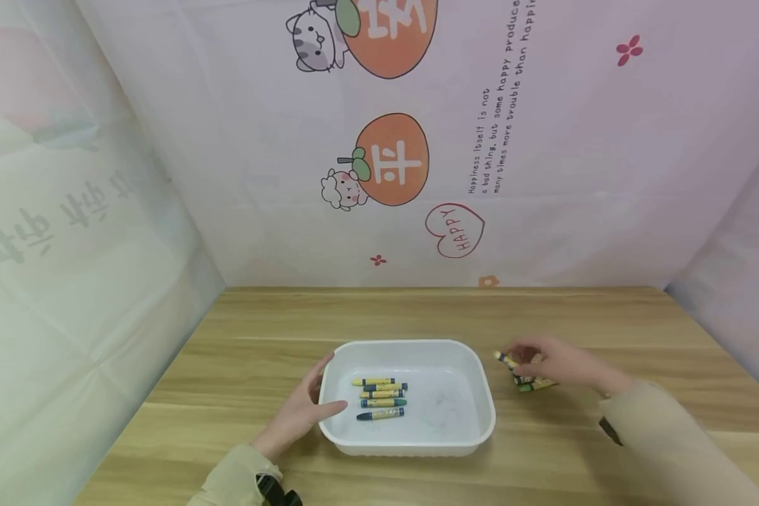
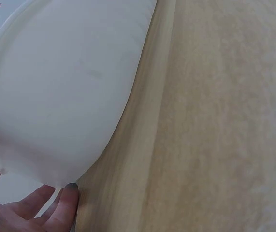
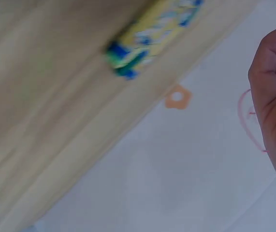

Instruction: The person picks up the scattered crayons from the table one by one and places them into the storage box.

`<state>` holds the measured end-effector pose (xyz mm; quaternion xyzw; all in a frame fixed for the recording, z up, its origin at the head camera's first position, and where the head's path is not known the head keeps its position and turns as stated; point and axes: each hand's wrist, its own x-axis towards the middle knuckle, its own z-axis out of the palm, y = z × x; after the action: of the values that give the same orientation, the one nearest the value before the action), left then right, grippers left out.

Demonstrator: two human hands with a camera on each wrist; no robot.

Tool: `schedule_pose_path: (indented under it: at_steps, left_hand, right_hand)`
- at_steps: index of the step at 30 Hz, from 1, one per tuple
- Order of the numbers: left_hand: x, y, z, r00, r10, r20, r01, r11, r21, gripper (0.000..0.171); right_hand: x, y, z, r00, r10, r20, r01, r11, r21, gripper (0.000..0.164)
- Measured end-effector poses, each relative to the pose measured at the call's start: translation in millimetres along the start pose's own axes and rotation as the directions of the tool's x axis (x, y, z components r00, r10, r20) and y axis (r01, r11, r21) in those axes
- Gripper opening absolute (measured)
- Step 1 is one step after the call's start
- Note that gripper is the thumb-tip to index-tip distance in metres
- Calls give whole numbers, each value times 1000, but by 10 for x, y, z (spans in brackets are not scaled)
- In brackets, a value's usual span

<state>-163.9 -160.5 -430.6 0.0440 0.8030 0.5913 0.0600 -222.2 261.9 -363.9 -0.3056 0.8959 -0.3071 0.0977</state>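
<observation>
A white plastic tray (image 1: 417, 444) sits on the table with several yellow-wrapped crayons (image 1: 382, 394) lying in its left half. My left hand (image 1: 300, 407) grips the tray's left side, thumb over the rim and fingers along the outer wall. In the left wrist view, the fingers (image 2: 63, 212) touch the tray's wall (image 2: 70, 96). To the right of the tray, my right hand (image 1: 547, 360) pinches a crayon (image 1: 503, 359) with a dark blue end. More crayons (image 1: 536, 385) lie on the table under that hand, partly hidden by it. The right wrist view shows blurred crayons (image 3: 152, 36) beside the hand (image 3: 273, 92).
The wood-grain table (image 1: 278, 316) extends around the tray. A printed white cloth (image 1: 259, 232) hangs behind it, and pale cloth (image 1: 101, 281) also stands along the left side.
</observation>
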Motion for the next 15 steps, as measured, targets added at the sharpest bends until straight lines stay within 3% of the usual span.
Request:
schedule_pose_path:
  at_steps: [7, 15]
  left_hand:
    - [3, 7, 4, 1000, 4, 0, -4, 1000, 10, 87]
    - [4, -16, -4, 1000, 11, 1, -11, 1000, 7, 88]
  right_hand:
    - [408, -512, 21, 999, -8, 31, 9, 999, -33, 26]
    - [880, -1093, 260, 984, -71, 163, 85, 993, -81, 24]
